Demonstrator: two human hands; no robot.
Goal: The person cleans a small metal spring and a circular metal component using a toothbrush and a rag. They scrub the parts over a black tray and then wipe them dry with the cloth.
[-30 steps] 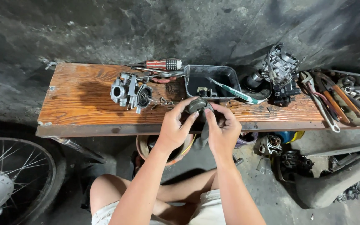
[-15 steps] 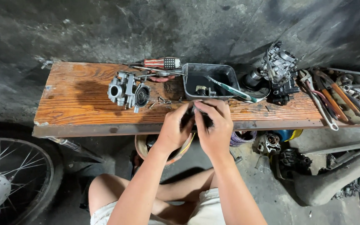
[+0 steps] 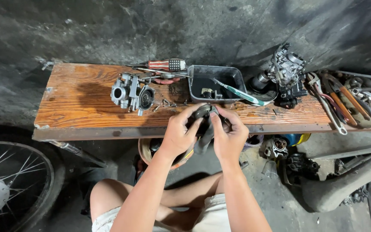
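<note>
- Left hand (image 3: 177,136) and right hand (image 3: 229,139), both grips closed on dark metal part (image 3: 204,112), frame centre.
- Carburetor (image 3: 130,93) on wooden surface (image 3: 74,103), left of black tray (image 3: 237,77).

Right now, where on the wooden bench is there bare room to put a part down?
The wooden bench is bare at its left end, left of the carburetor. From the black tray rightward, tools crowd it.
</note>
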